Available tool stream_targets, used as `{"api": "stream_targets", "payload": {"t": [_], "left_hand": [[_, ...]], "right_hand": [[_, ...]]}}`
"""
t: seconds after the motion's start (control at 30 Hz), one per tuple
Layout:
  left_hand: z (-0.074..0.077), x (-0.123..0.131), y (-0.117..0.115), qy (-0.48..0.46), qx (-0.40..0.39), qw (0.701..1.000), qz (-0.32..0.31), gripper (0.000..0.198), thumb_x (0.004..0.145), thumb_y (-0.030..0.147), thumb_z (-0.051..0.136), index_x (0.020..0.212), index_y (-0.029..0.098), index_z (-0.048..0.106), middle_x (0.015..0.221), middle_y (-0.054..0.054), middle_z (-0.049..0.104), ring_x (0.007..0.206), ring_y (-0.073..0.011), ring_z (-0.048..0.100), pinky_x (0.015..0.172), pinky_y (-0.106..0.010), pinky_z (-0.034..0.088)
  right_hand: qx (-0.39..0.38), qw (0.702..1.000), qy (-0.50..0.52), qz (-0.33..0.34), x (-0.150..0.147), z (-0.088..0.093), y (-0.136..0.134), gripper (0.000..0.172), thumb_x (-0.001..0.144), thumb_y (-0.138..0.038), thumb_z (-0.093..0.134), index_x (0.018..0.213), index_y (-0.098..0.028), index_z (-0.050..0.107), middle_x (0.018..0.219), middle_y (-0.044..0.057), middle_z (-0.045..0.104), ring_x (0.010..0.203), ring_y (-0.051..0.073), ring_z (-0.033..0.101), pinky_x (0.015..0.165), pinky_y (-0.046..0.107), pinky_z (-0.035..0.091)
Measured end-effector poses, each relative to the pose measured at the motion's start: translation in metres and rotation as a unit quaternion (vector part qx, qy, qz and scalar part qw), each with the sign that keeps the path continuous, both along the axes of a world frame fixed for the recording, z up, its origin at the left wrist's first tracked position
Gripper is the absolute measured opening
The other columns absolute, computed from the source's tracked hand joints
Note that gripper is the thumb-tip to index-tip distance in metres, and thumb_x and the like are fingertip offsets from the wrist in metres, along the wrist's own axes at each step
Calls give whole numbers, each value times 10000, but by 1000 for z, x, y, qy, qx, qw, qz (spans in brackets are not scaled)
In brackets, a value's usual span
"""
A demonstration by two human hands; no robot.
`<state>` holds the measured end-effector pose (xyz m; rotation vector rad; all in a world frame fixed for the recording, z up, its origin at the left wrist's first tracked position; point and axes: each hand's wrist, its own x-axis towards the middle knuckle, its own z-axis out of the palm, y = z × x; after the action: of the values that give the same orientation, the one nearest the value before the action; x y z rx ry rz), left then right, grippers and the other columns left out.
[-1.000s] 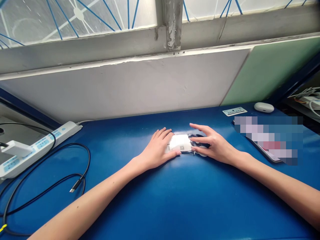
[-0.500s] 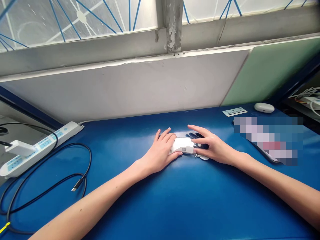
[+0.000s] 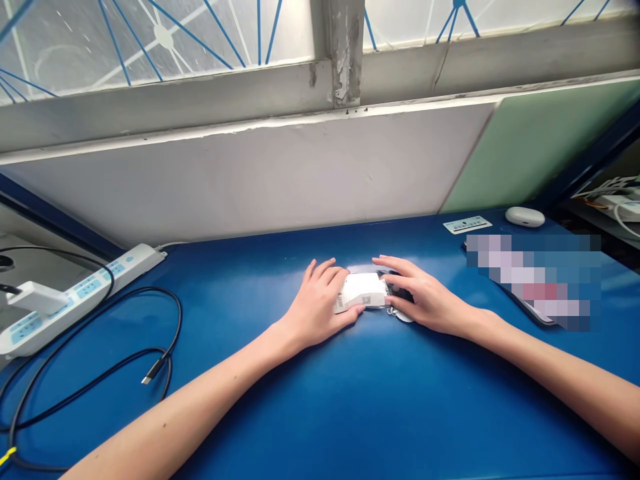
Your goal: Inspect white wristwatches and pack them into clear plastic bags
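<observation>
A small clear plastic packet (image 3: 364, 291) with a white labelled insert lies on the blue table (image 3: 350, 400) in the middle. My left hand (image 3: 317, 303) grips its left end, thumb under the near edge and fingers curled over the top. At the packet's right end my right hand (image 3: 425, 297) pinches it, with a dark part and a small white piece showing under the fingers.
A white power strip (image 3: 75, 293) with a plugged-in adapter sits far left, and a black cable (image 3: 100, 373) loops across the table there. At the right lie a white label (image 3: 467, 224), a white earbud case (image 3: 525, 216) and a blurred flat object (image 3: 535, 280).
Both hands have closed in on the packet, and it looks shorter and more bunched between them. The arms have stayed in place.
</observation>
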<state>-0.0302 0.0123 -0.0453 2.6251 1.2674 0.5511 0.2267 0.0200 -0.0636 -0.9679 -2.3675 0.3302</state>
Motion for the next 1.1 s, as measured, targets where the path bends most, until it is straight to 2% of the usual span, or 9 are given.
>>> {"api": "stream_targets", "payload": {"t": [0.27, 0.43, 0.57, 0.67, 0.8, 0.9, 1.1], "left_hand": [[0, -4, 1, -17, -24, 999, 15, 518, 878, 466, 631, 1283, 161, 526, 1331, -164, 574, 1393, -372, 395, 1172, -609, 257], [-1, -5, 2, -16, -43, 999, 29, 524, 885, 475, 621, 1306, 182, 513, 1349, -159, 556, 1379, -367, 415, 1173, -634, 226], [-2, -5, 3, -21, -44, 998, 28, 500, 889, 465, 614, 1297, 193, 516, 1350, -157, 551, 1351, -355, 447, 1169, -614, 254], [-3, -6, 3, -17, -42, 999, 24, 511, 894, 461, 612, 1304, 173, 508, 1351, -165, 545, 1338, -348, 454, 1166, -594, 271], [-3, -6, 3, -15, -35, 999, 17, 512, 902, 466, 607, 1300, 160, 508, 1345, -170, 548, 1335, -350, 450, 1161, -584, 280], [-2, -5, 3, -15, -31, 999, 8, 519, 897, 470, 610, 1306, 169, 500, 1350, -172, 548, 1337, -353, 452, 1163, -586, 276], [-2, -3, 3, 6, -34, 999, -12, 554, 896, 475, 609, 1336, 167, 471, 1363, -170, 541, 1380, -366, 396, 1173, -608, 244]], "right_hand": [[6, 1000, -13, 6, 6, 1, 5, 212, 939, -269, 599, 1137, -221, 658, 1354, 125, 642, 1354, 316, 504, 1056, 527, 504], [17, 1000, -6, -5, 14, 8, 10, 155, 931, -243, 589, 1033, -236, 706, 1312, 109, 671, 1323, 318, 536, 1041, 533, 514], [25, 1000, -3, -15, 18, 12, 11, 219, 944, -173, 517, 907, -246, 720, 1298, 78, 685, 1316, 300, 544, 1035, 514, 521], [19, 999, 3, -34, 17, 11, 8, 177, 933, -225, 564, 1045, -232, 701, 1330, 107, 658, 1293, 300, 560, 1044, 508, 514], [-23, 999, -6, -31, 13, 5, 4, 374, 896, -363, 653, 1238, -214, 625, 1359, 143, 622, 1254, 305, 586, 1029, 491, 526], [-47, 998, -19, -31, 11, 3, 4, 407, 885, -403, 662, 1256, -239, 623, 1378, 137, 605, 1266, 316, 577, 1029, 503, 520], [-49, 997, 0, -56, 4, 1, 3, 347, 837, -362, 697, 1155, -224, 671, 1385, 146, 595, 1260, 335, 582, 1015, 499, 527]]}}
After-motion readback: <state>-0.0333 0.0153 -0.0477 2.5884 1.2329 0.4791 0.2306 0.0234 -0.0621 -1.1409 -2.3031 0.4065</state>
